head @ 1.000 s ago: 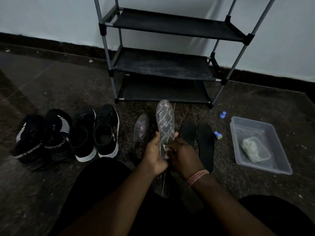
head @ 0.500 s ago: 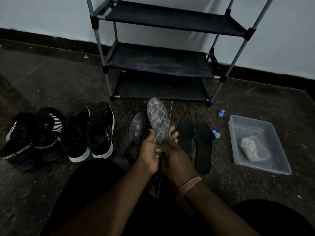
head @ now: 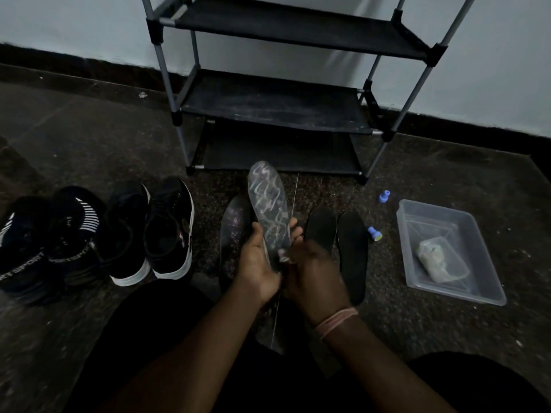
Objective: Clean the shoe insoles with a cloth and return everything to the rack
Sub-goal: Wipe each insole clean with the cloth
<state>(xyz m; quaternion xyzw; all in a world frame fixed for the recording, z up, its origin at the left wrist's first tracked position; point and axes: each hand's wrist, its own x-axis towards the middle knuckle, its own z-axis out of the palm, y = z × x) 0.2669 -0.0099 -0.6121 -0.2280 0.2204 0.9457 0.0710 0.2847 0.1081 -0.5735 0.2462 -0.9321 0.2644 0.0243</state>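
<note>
The patterned insole (head: 269, 210) is held upright above the floor (head: 89, 150), in front of the rack (head: 277, 99). The left hand (head: 258, 263) grips its lower part, fingers curled round its edges. The right hand (head: 313, 272) presses a small cloth (head: 281, 257) against its heel; the fingers are curled on the cloth. A second patterned insole (head: 234, 231) lies just left. Two black insoles (head: 337, 239) lie just right. Four shoes (head: 98, 234) stand at left. A clear tub (head: 477, 293) sits at right, with two blue caps (head: 375, 234) between it and the black insoles.
</note>
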